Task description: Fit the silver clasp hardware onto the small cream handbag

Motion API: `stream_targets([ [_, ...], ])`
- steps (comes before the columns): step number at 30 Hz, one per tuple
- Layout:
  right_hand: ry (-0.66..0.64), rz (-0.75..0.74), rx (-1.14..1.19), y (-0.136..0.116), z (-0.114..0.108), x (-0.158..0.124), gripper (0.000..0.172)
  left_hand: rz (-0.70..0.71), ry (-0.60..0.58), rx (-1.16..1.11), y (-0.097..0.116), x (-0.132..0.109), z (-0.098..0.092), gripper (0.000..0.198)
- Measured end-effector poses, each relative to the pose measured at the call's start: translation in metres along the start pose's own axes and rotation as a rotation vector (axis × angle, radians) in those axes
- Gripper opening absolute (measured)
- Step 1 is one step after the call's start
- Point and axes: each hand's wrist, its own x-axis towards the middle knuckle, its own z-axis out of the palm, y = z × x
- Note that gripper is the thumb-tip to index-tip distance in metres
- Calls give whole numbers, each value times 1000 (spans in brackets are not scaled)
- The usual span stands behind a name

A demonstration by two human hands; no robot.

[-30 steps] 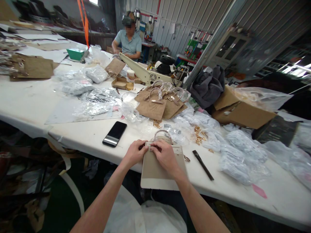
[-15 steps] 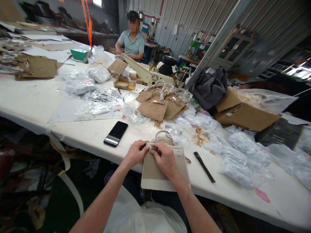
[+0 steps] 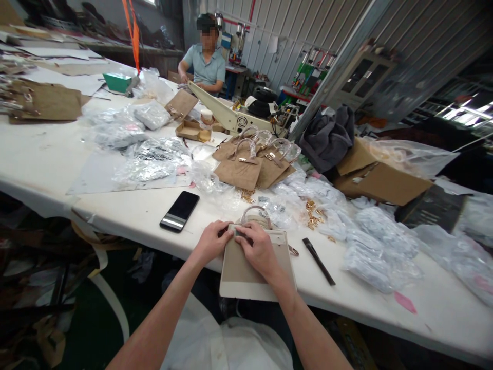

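White tabletop [image 3: 50,159] runs from the left, bearing a flat tan piece [image 3: 48,103] at the far edge, then crinkled clear plastic bags [image 3: 150,164] and a black phone [image 3: 179,211] lying face up near the front edge. Just right of the phone, the left hand [image 3: 210,242] curls its fingers onto the top edge of a cream handbag [image 3: 242,270], thumb and fingertips pinched at the small dark fitting there. The handbag lies flat at the table's near edge, its bottom hanging over, its wrapped handle [image 3: 254,213] pointing away. The right hand [image 3: 259,249] rests on the bag's face, fingers bent and closed toward the same fitting, touching the left hand's fingertips; what exactly they grip is too small to tell. Behind, tan handbags [image 3: 250,167] lie stacked. Right of the cream bag lies a thin black tool [image 3: 318,254], then loose gold hardware [image 3: 314,213] and more bagged parts [image 3: 381,246]. Across the table sits another person [image 3: 204,64].
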Motion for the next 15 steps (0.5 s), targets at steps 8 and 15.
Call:
stream_targets([
  [8, -45, -16, 1, -1, -21, 5, 32, -11, -28, 34, -1, -1, -1, 26],
  [15, -221, -201, -210, 10, -76, -16, 39, -5, -34, 19, 2, 2, -2, 24],
])
